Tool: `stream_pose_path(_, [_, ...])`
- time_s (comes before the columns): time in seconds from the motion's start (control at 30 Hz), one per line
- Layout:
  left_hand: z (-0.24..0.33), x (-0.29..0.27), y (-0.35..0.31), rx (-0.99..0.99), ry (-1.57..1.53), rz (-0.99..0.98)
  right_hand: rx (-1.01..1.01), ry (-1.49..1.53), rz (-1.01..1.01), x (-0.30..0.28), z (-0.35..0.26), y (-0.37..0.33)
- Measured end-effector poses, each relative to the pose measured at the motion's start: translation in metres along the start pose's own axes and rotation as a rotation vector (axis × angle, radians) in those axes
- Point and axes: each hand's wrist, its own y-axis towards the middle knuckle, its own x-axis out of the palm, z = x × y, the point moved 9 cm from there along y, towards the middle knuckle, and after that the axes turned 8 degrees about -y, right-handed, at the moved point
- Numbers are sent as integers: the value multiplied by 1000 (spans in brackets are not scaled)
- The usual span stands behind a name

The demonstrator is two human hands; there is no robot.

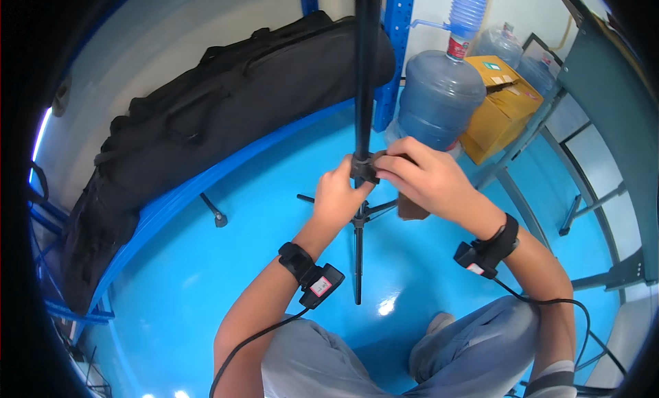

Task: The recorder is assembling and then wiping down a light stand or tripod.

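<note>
Over the glossy blue floor [171,281], both hands [341,192] [422,178] are gripping the black metal tripod pole's [362,68] collar [362,168], probably twisting it; keep the pole steady.

The tall black metal tripod stand [363,75] rises upright from the glossy blue floor straight in front of my knees, its slim pole running up out of view at the top. Partway up sits a black collar clamp [362,168], pinched between my two hands. Below the collar, thin black legs [357,261] splay outward over the floor, one pointing back toward me, the others spreading left and right.
</note>
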Motion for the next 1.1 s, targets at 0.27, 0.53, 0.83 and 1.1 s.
stream_pose_path(0.27, [-2, 3, 0, 46, 152, -59, 169, 6, 0, 30, 5, 10])
stream_pose_path(0.53, [-1, -1, -1, 170, 119, 4, 270, 0, 100, 8, 25, -1])
stream_pose_path(0.83, [-4, 6, -1, 244, 216, -63, -49, -306, 134, 27, -33, 33])
stream_pose_path(1.1, [-1, 9, 0, 200, 260, -96, 15, -479, -55, 31, -32, 18])
